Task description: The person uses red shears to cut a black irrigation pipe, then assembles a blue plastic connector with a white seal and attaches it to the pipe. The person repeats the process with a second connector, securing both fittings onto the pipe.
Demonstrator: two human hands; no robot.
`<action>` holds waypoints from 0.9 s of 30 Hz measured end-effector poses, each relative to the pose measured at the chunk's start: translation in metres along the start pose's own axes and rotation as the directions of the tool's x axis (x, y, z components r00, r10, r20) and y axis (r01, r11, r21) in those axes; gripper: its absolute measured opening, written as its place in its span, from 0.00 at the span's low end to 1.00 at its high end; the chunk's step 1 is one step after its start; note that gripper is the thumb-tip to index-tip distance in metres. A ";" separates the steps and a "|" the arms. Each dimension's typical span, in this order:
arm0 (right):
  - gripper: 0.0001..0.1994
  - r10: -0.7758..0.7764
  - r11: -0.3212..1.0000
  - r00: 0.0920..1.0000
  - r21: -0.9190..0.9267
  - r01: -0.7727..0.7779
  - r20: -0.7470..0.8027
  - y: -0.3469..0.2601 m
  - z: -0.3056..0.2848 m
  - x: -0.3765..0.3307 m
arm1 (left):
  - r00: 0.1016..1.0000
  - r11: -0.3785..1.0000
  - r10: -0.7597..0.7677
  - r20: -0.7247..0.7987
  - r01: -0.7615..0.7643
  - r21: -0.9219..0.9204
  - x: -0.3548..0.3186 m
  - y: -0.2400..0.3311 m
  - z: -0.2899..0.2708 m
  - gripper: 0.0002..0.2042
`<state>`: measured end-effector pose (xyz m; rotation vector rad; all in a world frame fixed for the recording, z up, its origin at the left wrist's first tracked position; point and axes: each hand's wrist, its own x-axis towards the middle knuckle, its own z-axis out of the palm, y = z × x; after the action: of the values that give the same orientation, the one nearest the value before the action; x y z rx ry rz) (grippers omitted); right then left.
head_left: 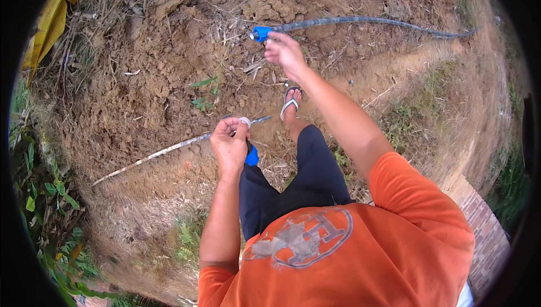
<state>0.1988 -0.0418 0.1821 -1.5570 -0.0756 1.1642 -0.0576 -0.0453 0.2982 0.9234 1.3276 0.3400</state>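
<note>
My left hand [230, 144] is closed in front of my left thigh. A small white ring [245, 121] is pinched at its fingertips. Below the same hand shows a blue and black pipe fitting [251, 155], partly hidden by the palm. Farther off, my right hand [285, 54] is slightly blurred, its fingers curled against a blue nut [261, 34] on the end of a dark hose [349, 20]. A pale tip sticks out of that nut. Behind my left fingers a second, mud-streaked pipe [169, 149] runs down to the left.
Rough brown soil [158, 76] with dry stalks slopes around me. A sandalled foot [291, 102] stands between my hands. Green plants [53, 194] and a yellow leaf [53, 25] line the left side. A brick surface [484, 239] is at lower right.
</note>
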 end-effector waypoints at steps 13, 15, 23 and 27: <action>0.08 -0.107 0.985 0.891 -0.078 0.156 0.442 -0.108 0.064 -0.242 | 0.890 0.872 0.451 -0.063 -0.424 0.245 -0.073 0.102 -0.001 0.06; 0.08 -0.064 0.968 0.904 -0.195 0.159 0.422 -0.117 0.066 -0.245 | 0.881 0.866 0.469 -0.057 -0.447 0.224 -0.085 0.119 -0.003 0.07; 0.07 -0.180 0.960 0.825 -0.088 0.267 0.536 -0.154 0.075 -0.257 | 0.847 0.853 0.520 0.112 -0.520 -0.032 -0.111 0.142 -0.022 0.07; 0.08 -0.243 0.924 0.792 -0.115 0.365 0.560 -0.166 0.084 -0.261 | 0.820 0.858 0.510 0.260 -0.463 -0.222 -0.117 0.147 -0.038 0.09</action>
<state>0.0936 -0.0782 0.4821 -1.2902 -0.8317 1.3259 -0.0815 -0.0211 0.4865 1.1346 0.7469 0.6540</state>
